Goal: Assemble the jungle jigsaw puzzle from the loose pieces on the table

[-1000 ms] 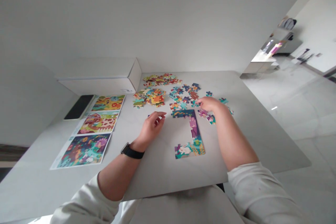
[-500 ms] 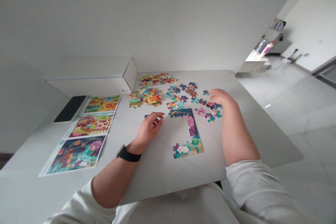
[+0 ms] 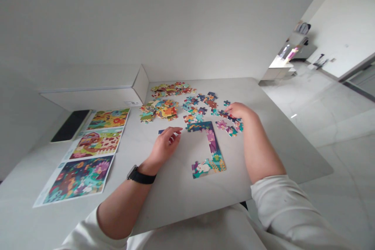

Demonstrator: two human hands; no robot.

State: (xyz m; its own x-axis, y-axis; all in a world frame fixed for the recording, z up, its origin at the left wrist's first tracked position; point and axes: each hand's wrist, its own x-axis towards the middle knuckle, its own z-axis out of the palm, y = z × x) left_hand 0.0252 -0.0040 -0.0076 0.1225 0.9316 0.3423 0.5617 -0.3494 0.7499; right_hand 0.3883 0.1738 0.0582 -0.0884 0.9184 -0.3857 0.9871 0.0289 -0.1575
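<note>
In the head view, a partly joined puzzle (image 3: 211, 142) lay flat on the pale table (image 3: 164, 207), its top strip, right side and rabbit-printed bottom forming a bracket that gaped toward nine o'clock. With that puzzle as the centre of the dial, the left hand (image 3: 165, 145) rested at nine o'clock, its fingers loosely curled and the thumb apart from them, a black watch (image 3: 142, 175) on the wrist; a dark blue piece (image 3: 161, 131) showed just beside its knuckles. The right hand (image 3: 239, 110) was between one and two o'clock, palm down, its bent fingertips at the dark loose pieces (image 3: 223, 113); both hands were too small in the view to tell whether either gripped anything. A lone teal piece (image 3: 226, 103) lay at one o'clock, and a spread of blue and brown pieces (image 3: 202, 110) at twelve. A yellow-orange pile (image 3: 166, 111) sat at ten o'clock, a red-and-yellow pile (image 3: 175, 88) at eleven. Farther out, a sheet with three pictures (image 3: 95, 144) lay at nine o'clock, a black phone (image 3: 71, 125) beside it and a white box (image 3: 96, 95) toward ten, against the wall (image 3: 187, 23).
</note>
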